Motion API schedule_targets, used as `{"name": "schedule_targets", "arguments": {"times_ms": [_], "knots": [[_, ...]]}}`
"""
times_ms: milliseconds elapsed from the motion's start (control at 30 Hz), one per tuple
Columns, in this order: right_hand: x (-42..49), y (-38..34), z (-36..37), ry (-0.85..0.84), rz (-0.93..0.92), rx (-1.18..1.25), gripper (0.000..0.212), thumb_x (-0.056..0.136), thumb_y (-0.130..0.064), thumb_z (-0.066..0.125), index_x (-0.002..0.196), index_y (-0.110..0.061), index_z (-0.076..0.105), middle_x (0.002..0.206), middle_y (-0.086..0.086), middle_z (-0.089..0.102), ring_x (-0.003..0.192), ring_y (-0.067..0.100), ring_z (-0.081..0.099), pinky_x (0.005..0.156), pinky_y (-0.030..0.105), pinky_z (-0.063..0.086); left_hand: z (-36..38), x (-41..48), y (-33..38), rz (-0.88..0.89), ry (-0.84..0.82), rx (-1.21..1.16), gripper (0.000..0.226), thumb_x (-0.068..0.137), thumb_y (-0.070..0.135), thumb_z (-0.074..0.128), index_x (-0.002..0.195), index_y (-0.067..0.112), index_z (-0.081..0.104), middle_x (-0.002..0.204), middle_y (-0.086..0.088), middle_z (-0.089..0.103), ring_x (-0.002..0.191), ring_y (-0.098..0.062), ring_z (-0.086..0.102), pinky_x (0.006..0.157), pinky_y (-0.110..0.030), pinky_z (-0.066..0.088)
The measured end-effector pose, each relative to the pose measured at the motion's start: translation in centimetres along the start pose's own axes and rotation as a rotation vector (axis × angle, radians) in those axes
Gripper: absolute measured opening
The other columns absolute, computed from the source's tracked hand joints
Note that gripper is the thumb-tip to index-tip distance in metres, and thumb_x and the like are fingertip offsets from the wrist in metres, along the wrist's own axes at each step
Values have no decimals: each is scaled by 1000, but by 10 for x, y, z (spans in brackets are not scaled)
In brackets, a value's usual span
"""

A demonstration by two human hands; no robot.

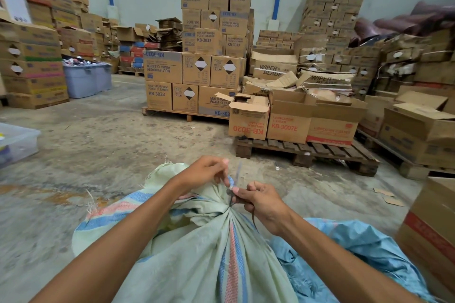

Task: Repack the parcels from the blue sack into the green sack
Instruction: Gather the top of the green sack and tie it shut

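A pale green woven sack [197, 248] with blue and pink stripes stands full in front of me, its mouth gathered into a neck. My left hand [206, 172] pinches a thin tie [237, 174] above the neck. My right hand [261, 204] grips the dark tie end at the bunched neck. The blue sack [344, 248] lies crumpled and flat on the floor to the right, behind my right forearm. No parcels are visible; the green sack hides its contents.
A wooden pallet [307, 152] with open cartons stands just ahead on the right. A brown carton [428, 226] is close at the right edge. A clear plastic bin [17, 140] sits at the left. Stacked cartons [197, 66] fill the back, bare concrete floor [98, 145] between.
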State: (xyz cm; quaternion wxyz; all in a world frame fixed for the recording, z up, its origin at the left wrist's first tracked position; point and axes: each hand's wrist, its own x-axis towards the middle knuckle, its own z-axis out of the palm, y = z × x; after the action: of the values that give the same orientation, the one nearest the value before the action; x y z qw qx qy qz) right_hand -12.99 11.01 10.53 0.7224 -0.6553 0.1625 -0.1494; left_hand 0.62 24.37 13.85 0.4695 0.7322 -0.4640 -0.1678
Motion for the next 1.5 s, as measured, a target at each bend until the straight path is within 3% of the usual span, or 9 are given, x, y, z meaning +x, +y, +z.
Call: {"name": "schedule_targets", "arguments": {"times_ms": [167,367,500,633,767,900,1067,1233,1500], "knots": [[2,0,-8,87,71,86,50,87,5,69,64,-20,33,93,22,75,66,19,69,40,18,28,5,-13,-27,-173,-137,-116,31,93,14,46,105,8,74,106,-4,75,109,-13,64,98,-26,41],[10,-4,-15,100,102,56,46,86,6,70,66,-19,36,96,25,75,74,24,71,43,20,27,25,-10,-34,-107,-103,85,14,82,34,79,93,27,80,98,21,70,98,19,55,86,-2,26],[11,-8,-20,59,93,-6,49,80,1,78,65,-20,36,88,23,72,75,25,72,43,19,30,33,-6,-38,-57,-35,100,15,80,41,79,88,28,79,105,12,66,105,6,55,91,-14,26],[8,-10,-28,-46,37,-199,54,73,1,83,65,-21,35,93,21,75,92,29,75,57,20,41,30,-7,-32,-91,-124,72,10,88,30,73,93,21,76,104,8,63,100,4,56,83,1,30],[5,-13,-27,-86,-195,-475,52,74,12,77,67,-15,34,82,21,76,84,28,77,79,31,60,28,-5,-36,-105,-167,45,13,86,37,73,94,27,76,104,13,67,106,-6,60,102,-30,39],[11,-4,-25,-10,-556,-899,44,73,8,70,63,-17,35,67,2,72,69,12,74,60,31,58,30,0,-41,-105,-186,-11,5,88,24,73,90,20,76,96,14,62,94,-2,59,91,-22,41],[12,13,-15,-40,-1293,-1386,42,71,9,69,83,-18,40,62,5,50,55,23,45,51,31,42,33,3,-34,-231,-219,-110,21,92,6,58,82,14,75,83,10,73,81,-1,66,76,-14,48],[13,17,-21,-26,-1361,-1502,22,81,4,72,87,-12,58,73,2,53,66,18,42,60,29,38,29,11,-36,-397,-173,-200,41,95,42,55,102,6,75,105,-8,76,106,-25,69,99,-35,50],[15,19,-22,-55,-1320,-1543,19,81,8,65,87,-10,63,74,2,53,68,18,44,61,29,36,31,19,-46,-400,-168,-232,24,84,25,70,92,3,74,87,-6,70,84,-16,62,78,-28,49]]}}
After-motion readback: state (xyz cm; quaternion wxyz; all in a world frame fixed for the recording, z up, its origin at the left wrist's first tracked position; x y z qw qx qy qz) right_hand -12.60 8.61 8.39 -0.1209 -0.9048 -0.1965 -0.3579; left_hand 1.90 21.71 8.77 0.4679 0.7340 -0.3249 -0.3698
